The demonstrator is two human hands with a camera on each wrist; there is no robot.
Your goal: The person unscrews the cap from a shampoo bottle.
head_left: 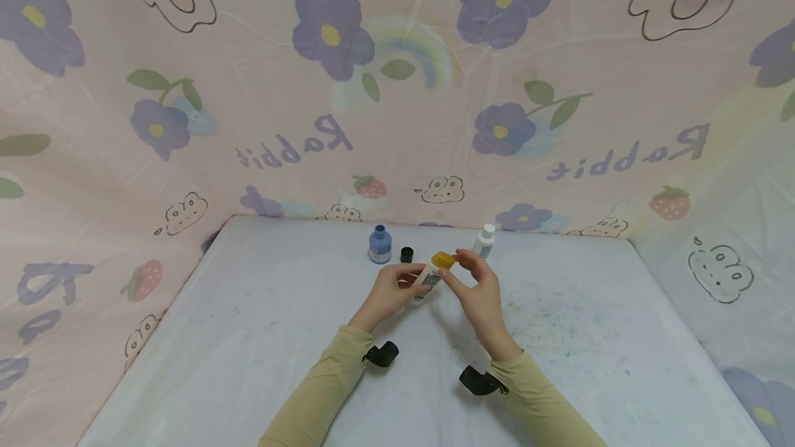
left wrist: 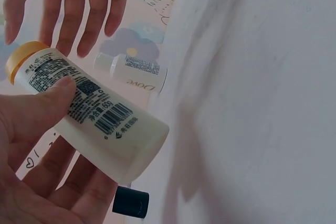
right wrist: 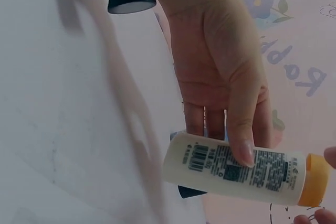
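My left hand [head_left: 393, 290] grips a small white bottle [left wrist: 105, 111] with a yellow cap [right wrist: 314, 180]. Its thumb lies across the printed label, and the fingers support the bottle from behind. The bottle is tilted above the table, its capped end up and toward my right hand [head_left: 483, 295]. That hand is spread around the capped end, its fingers loosely extended in the left wrist view and its fingertips close to the cap in the right wrist view.
On the white-covered table [head_left: 279, 364], a blue bottle [head_left: 380, 245] without a cap stands at the back. Beside it lies a black cap [head_left: 406, 254]. Farther right, a white Dove bottle [head_left: 484, 240] stands behind my right hand. A patterned curtain [head_left: 404, 123] encloses the back and sides.
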